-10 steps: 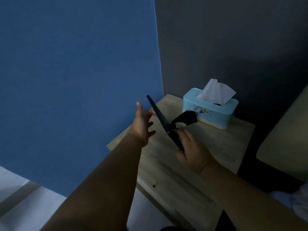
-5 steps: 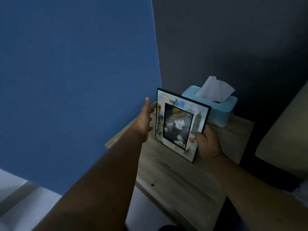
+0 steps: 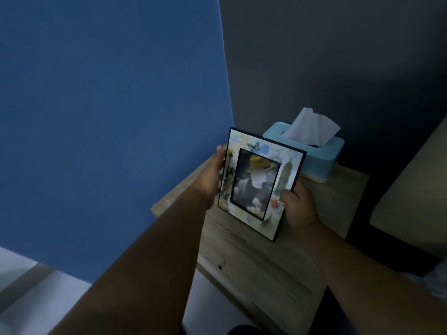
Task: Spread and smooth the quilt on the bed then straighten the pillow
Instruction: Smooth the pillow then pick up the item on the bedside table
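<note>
A picture frame (image 3: 258, 182) with a black edge and a pale decorated border stands upright on a wooden bedside table (image 3: 271, 269), its front facing me. My left hand (image 3: 210, 177) grips its left edge, fingers hidden behind the frame. My right hand (image 3: 298, 206) holds its lower right edge, thumb on the front. A beige pillow (image 3: 416, 189) shows at the right edge. No quilt can be made out; only a pale bit of fabric (image 3: 435, 276) shows at the far right.
A light blue tissue box (image 3: 316, 153) with a white tissue sticking up stands behind the frame at the table's back. A blue panel (image 3: 108, 117) rises on the left, a dark grey wall behind. Pale floor lies lower left.
The frame, seen edge-on with its stand out a second ago, has been turned to face me and set upright. My left hand has closed onto its left edge.
</note>
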The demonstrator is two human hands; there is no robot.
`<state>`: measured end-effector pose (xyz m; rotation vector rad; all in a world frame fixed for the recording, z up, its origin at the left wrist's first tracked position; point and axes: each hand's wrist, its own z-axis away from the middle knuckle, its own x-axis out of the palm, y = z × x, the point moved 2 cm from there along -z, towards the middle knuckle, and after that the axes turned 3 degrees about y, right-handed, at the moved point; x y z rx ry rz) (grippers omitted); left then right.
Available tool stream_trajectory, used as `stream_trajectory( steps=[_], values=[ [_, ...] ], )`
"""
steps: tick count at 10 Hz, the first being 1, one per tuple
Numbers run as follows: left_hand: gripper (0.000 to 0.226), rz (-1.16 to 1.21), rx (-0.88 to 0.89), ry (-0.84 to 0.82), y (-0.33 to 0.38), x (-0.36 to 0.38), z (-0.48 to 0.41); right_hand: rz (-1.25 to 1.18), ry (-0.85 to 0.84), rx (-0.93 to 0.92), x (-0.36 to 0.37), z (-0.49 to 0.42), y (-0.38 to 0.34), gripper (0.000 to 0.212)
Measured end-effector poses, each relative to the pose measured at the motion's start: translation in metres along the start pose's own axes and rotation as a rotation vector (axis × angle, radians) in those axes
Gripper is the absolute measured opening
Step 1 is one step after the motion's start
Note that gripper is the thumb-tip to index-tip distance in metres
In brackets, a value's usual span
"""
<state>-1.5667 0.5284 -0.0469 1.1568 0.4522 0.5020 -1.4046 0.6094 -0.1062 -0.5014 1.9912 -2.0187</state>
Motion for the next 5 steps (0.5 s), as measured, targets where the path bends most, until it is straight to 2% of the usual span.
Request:
stream_trajectory(
  steps=[2, 3, 4, 5],
  values=[
    [0.055, -0.007, 0.037, -0.017, 0.003, 0.006, 0.01, 0.029, 0.019, -0.008, 0.0, 0.0, 0.001, 0.034],
    [0.06, -0.011, 0.036, 0.011, 0.004, 0.006, 0.015, 0.084, 0.047, -0.025, -0.002, 0.0, -0.003, 0.033],
    [0.062, -0.003, 0.048, 0.034, 0.008, 0.002, 0.018, 0.125, 0.086, -0.102, -0.005, 0.003, -0.02, 0.023],
    [0.072, 0.012, 0.091, 0.121, 0.019, -0.009, 0.024, 0.283, 0.199, -0.23, -0.009, 0.003, -0.047, 0.033]
  ],
)
